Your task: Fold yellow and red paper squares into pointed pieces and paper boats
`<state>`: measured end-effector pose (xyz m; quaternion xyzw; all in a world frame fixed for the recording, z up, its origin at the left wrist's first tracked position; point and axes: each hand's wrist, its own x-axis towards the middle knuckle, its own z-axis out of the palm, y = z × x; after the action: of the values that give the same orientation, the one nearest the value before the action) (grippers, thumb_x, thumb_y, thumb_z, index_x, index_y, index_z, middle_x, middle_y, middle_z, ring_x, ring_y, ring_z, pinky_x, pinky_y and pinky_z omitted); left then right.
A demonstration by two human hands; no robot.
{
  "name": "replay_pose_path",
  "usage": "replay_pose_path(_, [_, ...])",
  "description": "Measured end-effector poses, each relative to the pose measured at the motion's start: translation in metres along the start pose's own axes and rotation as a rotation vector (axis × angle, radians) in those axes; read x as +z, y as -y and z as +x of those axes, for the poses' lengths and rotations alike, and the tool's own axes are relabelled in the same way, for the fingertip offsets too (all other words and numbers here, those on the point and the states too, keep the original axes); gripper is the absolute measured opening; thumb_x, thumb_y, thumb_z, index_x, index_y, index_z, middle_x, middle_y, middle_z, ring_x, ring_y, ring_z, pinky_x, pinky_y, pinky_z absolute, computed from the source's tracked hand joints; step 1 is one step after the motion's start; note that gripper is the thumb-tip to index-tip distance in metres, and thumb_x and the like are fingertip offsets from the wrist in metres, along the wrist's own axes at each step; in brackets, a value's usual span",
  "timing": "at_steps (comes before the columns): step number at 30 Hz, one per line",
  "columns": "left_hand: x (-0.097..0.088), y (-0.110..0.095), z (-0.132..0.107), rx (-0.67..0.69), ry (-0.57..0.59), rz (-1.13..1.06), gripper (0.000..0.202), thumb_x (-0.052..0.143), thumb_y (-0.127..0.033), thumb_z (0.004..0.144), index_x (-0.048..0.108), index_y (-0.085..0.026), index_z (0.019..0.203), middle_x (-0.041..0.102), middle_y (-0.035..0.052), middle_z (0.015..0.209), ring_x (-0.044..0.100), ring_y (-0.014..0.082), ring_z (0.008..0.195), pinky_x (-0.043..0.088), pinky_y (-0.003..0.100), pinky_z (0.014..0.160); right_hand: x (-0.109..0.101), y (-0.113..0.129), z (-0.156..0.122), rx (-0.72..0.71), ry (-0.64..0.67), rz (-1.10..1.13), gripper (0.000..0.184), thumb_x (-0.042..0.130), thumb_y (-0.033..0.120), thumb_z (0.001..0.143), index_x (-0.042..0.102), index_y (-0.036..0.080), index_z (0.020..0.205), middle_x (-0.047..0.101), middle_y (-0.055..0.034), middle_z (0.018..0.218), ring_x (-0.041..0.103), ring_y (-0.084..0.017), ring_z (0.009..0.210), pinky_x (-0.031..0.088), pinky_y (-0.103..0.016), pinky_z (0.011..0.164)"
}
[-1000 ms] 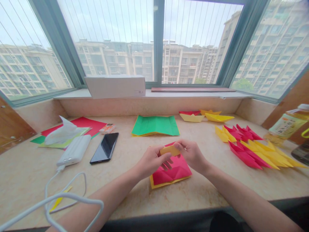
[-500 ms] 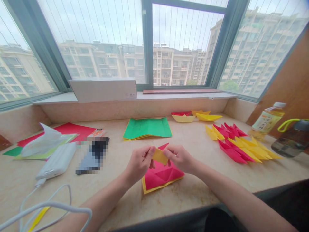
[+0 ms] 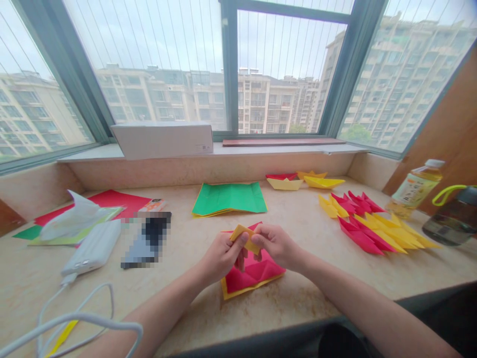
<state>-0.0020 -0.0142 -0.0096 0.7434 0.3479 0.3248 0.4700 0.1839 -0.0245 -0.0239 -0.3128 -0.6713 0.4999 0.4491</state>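
Note:
Between my two hands is a small folded piece of yellow paper point(image 3: 238, 231). My left hand point(image 3: 228, 251) pinches its left part, with the thumb lying across the front. On the other side, my right hand point(image 3: 274, 242) grips the right end between thumb and fingers. Fingers cover much of the paper, so its exact fold is hard to make out. Just below the hands, folded red paper point(image 3: 257, 273) rests on yellow paper point(image 3: 225, 293) on the counter.
Beyond my hands lies a green and yellow paper stack point(image 3: 229, 199). Paper boats point(image 3: 285, 184) and folded red and yellow pieces point(image 3: 395, 231) sit right, near a drink bottle point(image 3: 415, 189) and dark bottle point(image 3: 450, 216). Left are a white power bank point(image 3: 93, 246), cable point(image 3: 108, 323) and pixelated object point(image 3: 147, 243).
My left hand has shifted its grip inward, its thumb now across the yellow paper. The paper has tilted, a corner pointing up past the left thumb. My right hand keeps its hold.

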Motion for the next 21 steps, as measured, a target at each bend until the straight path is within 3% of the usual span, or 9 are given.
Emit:
replay_pose_path(3, [-0.003, -0.002, -0.002, 0.037, 0.042, -0.022, 0.063, 0.045, -0.067, 0.09, 0.062, -0.014, 0.062, 0.061, 0.0044, 0.049, 0.055, 0.0107, 0.041, 0.042, 0.02, 0.044, -0.001, -0.001, 0.001, 0.041, 0.03, 0.063, 0.045, 0.057, 0.06, 0.09, 0.058, 0.016, 0.081, 0.064, -0.0002, 0.062, 0.062, -0.012, 0.052, 0.049, -0.023, 0.049])
replay_pose_path(7, [-0.005, -0.005, -0.003, 0.064, 0.057, -0.111, 0.049, 0.062, -0.061, 0.084, 0.064, -0.013, 0.094, 0.066, 0.0032, 0.062, 0.059, 0.0122, 0.047, 0.048, 0.021, 0.046, -0.004, -0.003, 0.004, 0.051, 0.052, 0.151, 0.048, 0.055, 0.061, 0.091, 0.06, 0.016, 0.105, 0.065, 0.0001, 0.067, 0.062, -0.012, 0.051, 0.05, -0.022, 0.048])
replay_pose_path(10, [-0.004, -0.002, 0.0, 0.045, 0.051, -0.147, 0.045, 0.062, -0.058, 0.085, 0.061, -0.014, 0.094, 0.064, 0.0011, 0.063, 0.058, 0.011, 0.048, 0.049, 0.021, 0.045, -0.002, 0.0, 0.004, 0.023, 0.114, 0.096, 0.048, 0.049, 0.058, 0.096, 0.06, 0.016, 0.115, 0.067, -0.0031, 0.077, 0.063, -0.013, 0.059, 0.051, -0.022, 0.053])
replay_pose_path(15, [-0.004, 0.004, 0.003, 0.002, -0.016, -0.084, 0.045, 0.061, -0.058, 0.086, 0.06, -0.013, 0.087, 0.061, 0.0004, 0.063, 0.058, 0.0109, 0.047, 0.047, 0.02, 0.043, 0.001, 0.008, 0.0, -0.094, 0.162, -0.16, 0.054, 0.032, 0.059, 0.101, 0.063, 0.016, 0.111, 0.064, -0.0047, 0.085, 0.058, -0.014, 0.068, 0.05, -0.026, 0.063])
replay_pose_path(19, [-0.004, 0.002, 0.004, 0.017, -0.046, -0.068, 0.044, 0.059, -0.058, 0.087, 0.062, -0.014, 0.091, 0.062, 0.0002, 0.065, 0.058, 0.0108, 0.046, 0.045, 0.02, 0.043, -0.002, 0.01, -0.002, -0.118, 0.073, -0.472, 0.037, 0.049, 0.05, 0.098, 0.065, 0.018, 0.096, 0.061, -0.003, 0.084, 0.053, -0.016, 0.075, 0.045, -0.028, 0.072])
replay_pose_path(21, [-0.004, 0.002, 0.005, 0.035, -0.069, -0.074, 0.042, 0.058, -0.056, 0.089, 0.062, -0.014, 0.094, 0.064, 0.0016, 0.071, 0.061, 0.0113, 0.05, 0.046, 0.02, 0.046, -0.004, 0.011, -0.002, -0.109, 0.062, -0.509, 0.03, 0.052, 0.044, 0.098, 0.066, 0.018, 0.094, 0.062, -0.0036, 0.087, 0.054, -0.016, 0.078, 0.044, -0.029, 0.073])
